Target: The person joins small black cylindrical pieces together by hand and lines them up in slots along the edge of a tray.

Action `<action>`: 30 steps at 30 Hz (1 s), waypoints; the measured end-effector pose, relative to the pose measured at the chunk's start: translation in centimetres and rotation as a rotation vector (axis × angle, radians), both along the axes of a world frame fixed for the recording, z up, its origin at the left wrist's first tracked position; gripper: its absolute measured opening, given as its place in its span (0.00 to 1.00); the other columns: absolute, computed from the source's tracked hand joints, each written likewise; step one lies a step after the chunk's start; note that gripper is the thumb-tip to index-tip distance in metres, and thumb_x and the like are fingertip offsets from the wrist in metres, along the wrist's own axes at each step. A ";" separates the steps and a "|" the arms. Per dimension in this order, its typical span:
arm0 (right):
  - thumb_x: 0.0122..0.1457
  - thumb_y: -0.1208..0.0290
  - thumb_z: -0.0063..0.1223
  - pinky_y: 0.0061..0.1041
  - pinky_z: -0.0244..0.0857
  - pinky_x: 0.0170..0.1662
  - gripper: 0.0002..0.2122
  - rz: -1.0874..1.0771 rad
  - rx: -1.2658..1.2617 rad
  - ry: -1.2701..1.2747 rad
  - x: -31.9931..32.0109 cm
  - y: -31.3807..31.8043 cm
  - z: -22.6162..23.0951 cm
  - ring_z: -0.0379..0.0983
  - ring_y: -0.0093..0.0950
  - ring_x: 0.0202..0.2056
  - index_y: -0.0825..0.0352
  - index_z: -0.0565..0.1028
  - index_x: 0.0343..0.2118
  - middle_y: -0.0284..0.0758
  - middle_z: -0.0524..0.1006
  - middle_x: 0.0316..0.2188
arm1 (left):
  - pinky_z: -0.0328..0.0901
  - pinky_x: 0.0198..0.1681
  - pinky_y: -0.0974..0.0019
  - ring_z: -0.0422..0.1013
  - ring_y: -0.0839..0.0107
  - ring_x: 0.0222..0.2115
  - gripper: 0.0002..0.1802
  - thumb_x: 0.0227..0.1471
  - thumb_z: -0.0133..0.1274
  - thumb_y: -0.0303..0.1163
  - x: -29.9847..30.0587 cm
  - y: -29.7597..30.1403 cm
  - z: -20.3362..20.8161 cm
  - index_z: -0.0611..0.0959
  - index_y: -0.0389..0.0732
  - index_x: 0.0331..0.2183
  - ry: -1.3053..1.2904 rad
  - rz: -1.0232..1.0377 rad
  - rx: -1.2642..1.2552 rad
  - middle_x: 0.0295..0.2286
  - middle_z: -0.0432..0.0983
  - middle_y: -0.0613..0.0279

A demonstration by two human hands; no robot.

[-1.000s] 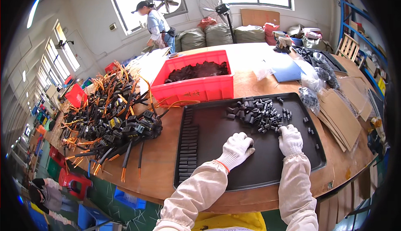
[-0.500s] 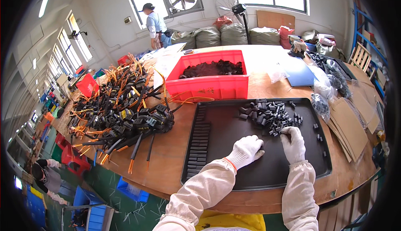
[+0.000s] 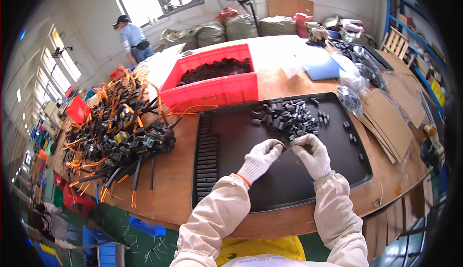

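A person in cream sleeves and white knit gloves works over a wide black tray (image 3: 251,190) on a round wooden table (image 3: 166,170). The left hand (image 3: 263,155) and the right hand (image 3: 311,153) meet at their fingertips near the middle of the tray, both pinched narrow around a small dark plastic part (image 3: 288,146) held between them. The part is mostly hidden by the glove tips, so its shape cannot be told.

Just beyond the hands, further up the tray, lies a loose heap of small black parts (image 3: 289,115). A few stray pieces sit off to the right of the right hand. Well to the left of the left hand, along the tray's left edge, a neat column of black pieces (image 3: 207,158) runs toward the person.

Beyond the tray stands a red plastic bin (image 3: 212,86) filled with dark pieces. Far left of the hands a tangle of black connectors with orange wires (image 3: 111,132) covers the table. To the right lie flat cardboard sheets (image 3: 390,117) and clear bags. In the background, 1 other person (image 3: 132,38) stands near a window.

To do this well, the fingertips likely need to keep the small piece square and press evenly, working low over the tray so a dropped part lands there.
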State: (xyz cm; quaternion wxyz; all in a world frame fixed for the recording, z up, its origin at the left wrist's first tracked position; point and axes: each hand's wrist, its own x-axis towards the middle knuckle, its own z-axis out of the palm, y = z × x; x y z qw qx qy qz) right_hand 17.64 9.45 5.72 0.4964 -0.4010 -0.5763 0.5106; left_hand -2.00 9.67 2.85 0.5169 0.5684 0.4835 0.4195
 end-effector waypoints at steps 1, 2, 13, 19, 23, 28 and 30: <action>0.59 0.76 0.59 0.15 0.67 0.27 0.05 0.002 -0.026 0.016 0.3 0.1 0.1 0.70 0.14 0.25 0.67 0.76 0.37 0.28 0.78 0.30 | 0.67 0.38 0.74 0.69 0.81 0.34 0.13 0.63 0.51 0.34 0.2 0.0 -0.2 0.80 0.36 0.45 -0.100 -0.023 -0.023 0.34 0.77 0.69; 0.59 0.76 0.59 0.15 0.67 0.27 0.05 -0.020 -0.030 0.012 0.8 0.0 0.1 0.70 0.14 0.25 0.67 0.76 0.37 0.28 0.78 0.30 | 0.67 0.38 0.74 0.69 0.81 0.34 0.13 0.63 0.51 0.34 0.4 0.0 -0.3 0.80 0.36 0.45 -0.104 -0.044 -0.027 0.34 0.77 0.69; 0.58 0.79 0.58 0.18 0.70 0.35 0.05 0.033 -0.001 -0.009 0.6 0.0 -0.3 0.74 0.16 0.32 0.68 0.75 0.37 0.31 0.79 0.34 | 0.71 0.44 0.69 0.74 0.75 0.37 0.24 0.59 0.58 0.42 0.0 -0.7 0.0 0.78 0.36 0.51 -0.310 -0.200 -0.149 0.37 0.77 0.66; 0.56 0.81 0.59 0.19 0.69 0.37 0.05 -0.050 0.158 -0.154 0.3 0.4 -1.2 0.74 0.16 0.32 0.68 0.75 0.34 0.30 0.79 0.30 | 0.70 0.46 0.67 0.74 0.74 0.39 0.24 0.59 0.59 0.39 0.5 -0.4 -0.8 0.76 0.36 0.52 -0.269 -0.205 -0.130 0.40 0.78 0.62; 0.56 0.80 0.56 0.18 0.66 0.34 0.03 -0.088 0.161 -0.231 0.8 0.2 -1.2 0.70 0.14 0.28 0.67 0.75 0.33 0.28 0.77 0.27 | 0.70 0.45 0.70 0.72 0.77 0.38 0.19 0.60 0.57 0.37 1.1 -0.2 -0.8 0.79 0.36 0.48 -0.253 -0.211 -0.116 0.38 0.78 0.64; 0.57 0.79 0.55 0.15 0.63 0.29 0.03 0.046 0.018 -0.194 1.5 0.3 0.0 0.67 0.13 0.26 0.66 0.74 0.33 0.26 0.75 0.28 | 0.68 0.44 0.71 0.71 0.78 0.36 0.18 0.59 0.57 0.35 0.7 -0.6 -0.1 0.79 0.36 0.47 -0.169 -0.235 -0.104 0.37 0.78 0.65; 0.57 0.78 0.55 0.15 0.62 0.27 0.03 0.105 -0.095 -0.201 1.7 0.3 0.7 0.66 0.12 0.26 0.65 0.74 0.34 0.26 0.75 0.28 | 0.67 0.44 0.72 0.71 0.78 0.36 0.18 0.59 0.58 0.35 0.5 -0.7 -0.3 0.79 0.36 0.47 -0.179 -0.271 -0.106 0.36 0.78 0.66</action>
